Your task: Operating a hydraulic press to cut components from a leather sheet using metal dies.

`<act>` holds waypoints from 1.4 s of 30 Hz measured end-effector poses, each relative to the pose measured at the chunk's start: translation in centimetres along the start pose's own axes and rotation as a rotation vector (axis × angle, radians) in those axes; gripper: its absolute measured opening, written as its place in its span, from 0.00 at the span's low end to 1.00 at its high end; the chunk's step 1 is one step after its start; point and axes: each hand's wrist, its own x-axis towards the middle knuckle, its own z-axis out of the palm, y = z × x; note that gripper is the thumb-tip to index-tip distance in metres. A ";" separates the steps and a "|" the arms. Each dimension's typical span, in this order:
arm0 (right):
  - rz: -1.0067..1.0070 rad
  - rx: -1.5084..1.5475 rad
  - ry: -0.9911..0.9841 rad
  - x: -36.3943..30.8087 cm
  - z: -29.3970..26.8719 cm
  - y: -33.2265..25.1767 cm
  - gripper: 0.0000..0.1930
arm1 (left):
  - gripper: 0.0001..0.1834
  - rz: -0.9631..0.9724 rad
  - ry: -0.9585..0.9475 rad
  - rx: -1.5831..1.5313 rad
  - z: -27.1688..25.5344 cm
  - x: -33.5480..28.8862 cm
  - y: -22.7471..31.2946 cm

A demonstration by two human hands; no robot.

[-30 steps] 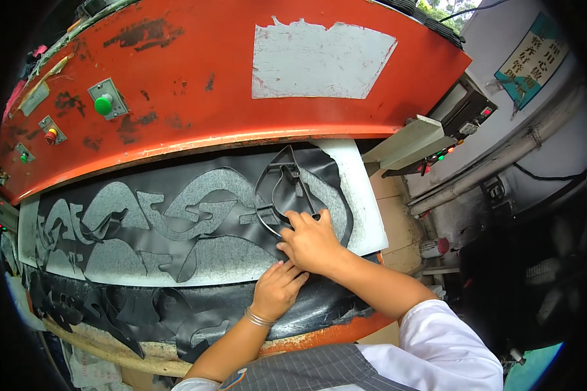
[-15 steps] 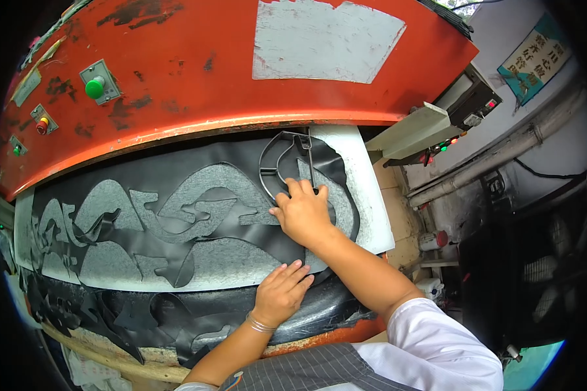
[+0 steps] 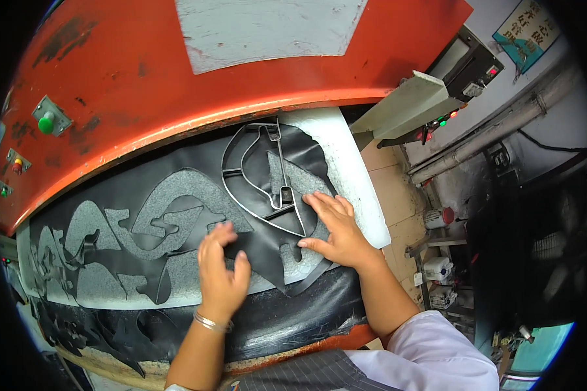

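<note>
A metal cutting die [image 3: 232,173] with a curved outline lies on a sheet of black leather-like material [image 3: 176,156]. Cut-out gaps in the sheet show a grey textured surface [image 3: 179,189]. My right hand [image 3: 336,228] rests at the die's right side, fingers spread and pointing up toward it, with thumb apart. Whether its fingertips touch the metal I cannot tell. My left hand [image 3: 220,277] hovers over the near part of the sheet, left of the die, its fingertips blurred and thumb held apart. It holds nothing.
Over the sheet hangs an orange-red machine beam [image 3: 130,124] with a green button [image 3: 46,124]. A white board [image 3: 365,202] lies beneath the material. Dark scraps [image 3: 104,332] drape over the near edge. A metal bracket [image 3: 407,107] juts out at right.
My right hand has come off the die's near end and moved to its right side. The die now sits nearer, turned. My left hand has lifted and moved left. The view has shifted.
</note>
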 end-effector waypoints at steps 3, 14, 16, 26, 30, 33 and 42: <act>-0.023 0.035 -0.015 1.0 0.1 -0.2 0.48 | 0.17 -0.108 0.000 0.035 1.7 2.3 -2.3; -0.250 0.048 0.015 2.2 0.3 1.3 0.19 | 0.16 -0.019 -0.074 0.333 3.5 3.0 -0.8; -0.283 0.059 0.038 2.1 0.4 1.6 0.14 | 0.16 -0.046 -0.034 0.248 3.5 2.8 -1.2; -0.294 0.166 -0.019 1.6 -0.7 2.3 0.13 | 0.13 -0.127 0.005 0.050 3.1 2.1 -1.6; -0.255 0.098 -0.074 1.6 -1.3 2.0 0.22 | 0.14 -0.101 -0.014 0.080 3.1 2.4 -1.7; -0.149 0.191 -0.053 1.6 -1.1 1.6 0.33 | 0.14 -0.086 -0.027 0.107 3.0 2.4 -1.8; -0.183 0.159 -0.055 2.4 -0.9 2.6 0.36 | 0.15 -0.012 -0.092 0.233 3.0 2.9 -1.5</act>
